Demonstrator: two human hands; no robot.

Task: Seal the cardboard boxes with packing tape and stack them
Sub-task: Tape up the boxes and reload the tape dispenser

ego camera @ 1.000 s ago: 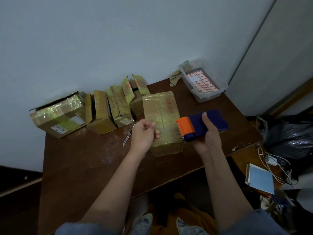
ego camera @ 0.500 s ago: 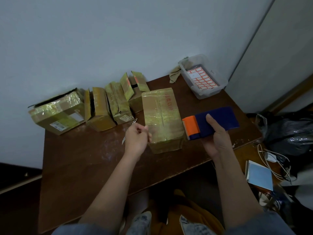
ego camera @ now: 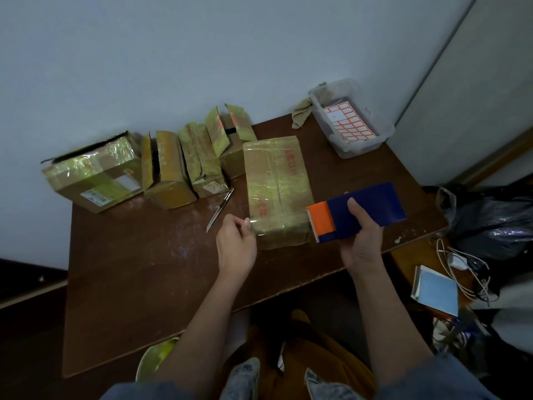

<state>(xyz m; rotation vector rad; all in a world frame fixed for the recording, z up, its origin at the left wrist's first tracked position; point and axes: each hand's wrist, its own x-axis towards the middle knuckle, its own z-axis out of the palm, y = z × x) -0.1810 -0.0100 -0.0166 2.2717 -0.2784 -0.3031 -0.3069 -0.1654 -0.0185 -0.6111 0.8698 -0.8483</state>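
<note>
A taped cardboard box (ego camera: 275, 186) with red print lies flat in the middle of the brown table (ego camera: 144, 272). My right hand (ego camera: 362, 241) grips a blue and orange tape dispenser (ego camera: 357, 212) just right of the box's near end. My left hand (ego camera: 235, 243) pinches the end of clear tape (ego camera: 281, 225) at the box's near left corner; the strip spans the box's near end to the dispenser. Several other boxes (ego camera: 170, 168) stand in a row along the wall at the back left, some with open flaps.
A box cutter (ego camera: 220, 208) lies on the table left of the central box. A clear plastic bin (ego camera: 350, 122) with red-bordered labels sits at the back right corner beside a rag (ego camera: 301, 115). Cables, a notebook (ego camera: 437, 288) and a dark bag crowd the right side.
My hands have moved apart: the dispenser went right and nearer, and a strip of clear tape now stretches across the box's near end from my left fingers.
</note>
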